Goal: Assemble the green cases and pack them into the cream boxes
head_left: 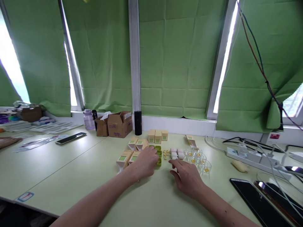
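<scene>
My left hand [146,160] is closed, its fingers bent down at the left side of the small green cups [158,162]; its fingertips are partly hidden, and I cannot make out what they hold. With thumb and fingers apart, my right hand [187,176] hovers just in front of the pale rounded pieces [181,155]. Tiny yellow squares [165,154] lie between the cups and those pieces. Clear cups [206,168] with yellow bits inside stand right of them. Several small tan boxes with green labels [124,156] are left of my left hand, partly covered by it.
More tan boxes [151,136] stand behind the cups, near a black cylinder [138,123] and an open cardboard carton [120,124]. A power strip [251,160] with cables and dark phones [257,198] lie right. Another phone [71,138] and a purple bottle [88,119] are left.
</scene>
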### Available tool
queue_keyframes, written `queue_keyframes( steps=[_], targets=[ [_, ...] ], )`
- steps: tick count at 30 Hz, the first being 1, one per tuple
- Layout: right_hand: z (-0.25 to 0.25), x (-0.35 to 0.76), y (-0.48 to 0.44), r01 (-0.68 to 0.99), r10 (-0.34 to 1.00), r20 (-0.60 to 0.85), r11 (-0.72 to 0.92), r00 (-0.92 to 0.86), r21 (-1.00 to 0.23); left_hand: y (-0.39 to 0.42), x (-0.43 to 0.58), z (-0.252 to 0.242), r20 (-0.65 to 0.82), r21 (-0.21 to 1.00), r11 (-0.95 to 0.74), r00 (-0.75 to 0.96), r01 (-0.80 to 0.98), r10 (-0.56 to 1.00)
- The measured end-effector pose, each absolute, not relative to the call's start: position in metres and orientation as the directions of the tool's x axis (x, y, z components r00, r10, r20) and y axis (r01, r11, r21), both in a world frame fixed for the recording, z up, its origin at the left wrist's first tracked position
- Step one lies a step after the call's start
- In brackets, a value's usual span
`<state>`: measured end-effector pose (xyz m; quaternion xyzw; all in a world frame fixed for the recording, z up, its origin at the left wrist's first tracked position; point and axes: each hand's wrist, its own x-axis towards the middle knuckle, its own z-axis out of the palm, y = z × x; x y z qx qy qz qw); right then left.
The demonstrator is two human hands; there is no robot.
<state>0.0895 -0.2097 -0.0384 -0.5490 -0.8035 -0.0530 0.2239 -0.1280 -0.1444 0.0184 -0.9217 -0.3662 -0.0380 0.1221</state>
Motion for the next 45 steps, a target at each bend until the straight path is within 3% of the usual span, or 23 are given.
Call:
queue_keyframes(
  steps=[6, 12, 17, 25, 34, 45],
  targets=[
    [-0.046, 0.089, -0.207, 0.873, 0.81, 0.51, 0.443, -0.291, -0.205, -0.159, -0.114, 0.005, 0.246, -0.217, -0.771, 0.798, 0.598, 0.55],
    [-0.056, 0.091, -0.198, 0.801, 0.666, 0.686, 0.563, -0.294, -0.204, -0.166, -0.108, -0.009, 0.475, -0.245, -0.835, 0.812, 0.493, 0.34],
    [-0.054, 0.096, -0.195, 0.699, 0.581, 0.794, 0.642, -0.178, -0.313, -0.169, -0.112, -0.003, 0.695, -0.092, -0.889, 0.668, 0.449, 0.266],
    [-0.048, 0.093, -0.201, 0.532, 0.489, 0.867, 0.761, -0.096, -0.371, -0.166, -0.113, 0.002, 0.752, 0.197, -0.924, 0.554, 0.327, 0.357],
    [-0.044, 0.091, -0.205, 0.441, 0.474, 0.875, 0.808, -0.094, -0.39, -0.161, -0.11, -0.008, 0.795, 0.262, -0.933, 0.493, 0.246, 0.353],
    [-0.042, 0.092, -0.204, 0.413, 0.443, 0.89, 0.834, -0.106, -0.366, -0.16, -0.105, -0.009, 0.679, 0.616, -0.764, 0.361, 0.193, 0.639]
  ],
)
